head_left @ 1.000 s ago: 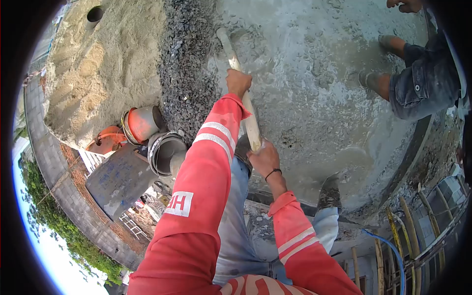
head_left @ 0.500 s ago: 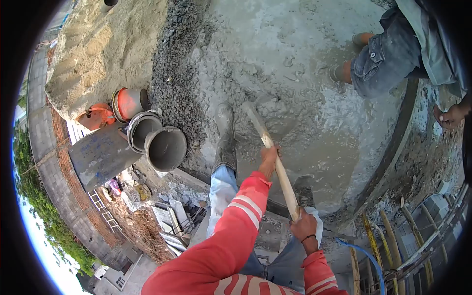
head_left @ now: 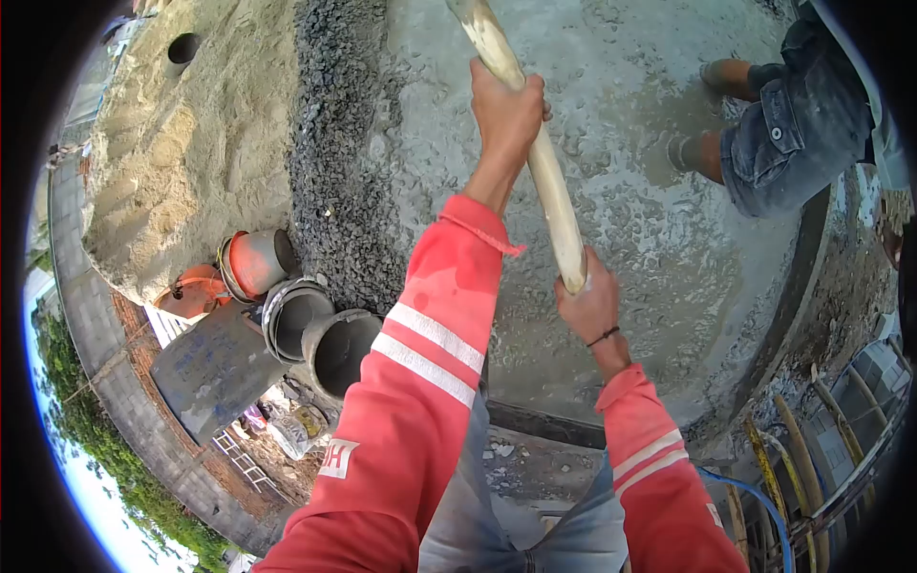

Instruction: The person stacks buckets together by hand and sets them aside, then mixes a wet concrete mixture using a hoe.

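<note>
A long, pale wooden tool handle runs slantwise in front of me, lifted over the wet grey concrete mix. Its far end passes out of the top of the view, so the tool's head is hidden. My left hand is closed around the shaft higher up, its arm stretched forward in a red sleeve with white stripes. Lower down, my right hand grips the butt end, a dark band on its wrist.
A co-worker's legs in dark shorts stand in the mix at right. Dark gravel and a sand pile lie left. A grey bucket and an orange bucket stand beside a drum. Wooden poles lie lower right.
Both hands have raised the handle up and forward out of the mix, the left hand moving farthest. The handle's far end has left the view. My viewpoint has shifted.
</note>
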`<state>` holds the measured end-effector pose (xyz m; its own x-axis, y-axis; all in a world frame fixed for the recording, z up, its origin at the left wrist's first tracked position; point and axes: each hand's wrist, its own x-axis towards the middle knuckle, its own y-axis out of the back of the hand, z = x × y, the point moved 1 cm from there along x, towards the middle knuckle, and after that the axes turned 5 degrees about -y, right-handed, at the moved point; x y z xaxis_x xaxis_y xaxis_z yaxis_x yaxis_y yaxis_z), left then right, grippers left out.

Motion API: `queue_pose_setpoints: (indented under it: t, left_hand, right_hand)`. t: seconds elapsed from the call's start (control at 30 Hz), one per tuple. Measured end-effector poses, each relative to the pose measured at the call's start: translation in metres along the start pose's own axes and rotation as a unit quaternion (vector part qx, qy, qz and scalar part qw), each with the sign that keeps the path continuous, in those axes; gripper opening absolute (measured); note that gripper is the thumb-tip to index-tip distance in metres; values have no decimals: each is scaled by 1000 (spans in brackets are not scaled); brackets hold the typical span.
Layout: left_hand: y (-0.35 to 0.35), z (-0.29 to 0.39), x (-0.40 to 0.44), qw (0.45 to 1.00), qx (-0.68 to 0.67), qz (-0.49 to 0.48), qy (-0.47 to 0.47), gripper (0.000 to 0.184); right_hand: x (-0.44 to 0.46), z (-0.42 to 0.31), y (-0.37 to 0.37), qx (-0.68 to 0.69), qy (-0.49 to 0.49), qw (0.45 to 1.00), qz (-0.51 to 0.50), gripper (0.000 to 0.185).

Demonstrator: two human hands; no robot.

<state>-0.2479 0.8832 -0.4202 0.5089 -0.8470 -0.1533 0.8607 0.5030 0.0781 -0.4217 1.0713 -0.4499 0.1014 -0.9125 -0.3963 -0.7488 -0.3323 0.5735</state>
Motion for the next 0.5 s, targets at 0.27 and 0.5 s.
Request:
queue_pose_setpoints:
  t: [0.27, 0.5]
  left_hand:
    - [-34, -198, 141, 920, 380, -29, 95, 27]
    - [-39, -220, 30, 879, 453, -48, 139, 54]
  right_hand:
    - [146, 1, -82, 50, -141, 986, -67, 44]
    - [53, 47, -70, 54, -198, 972, -111, 46]
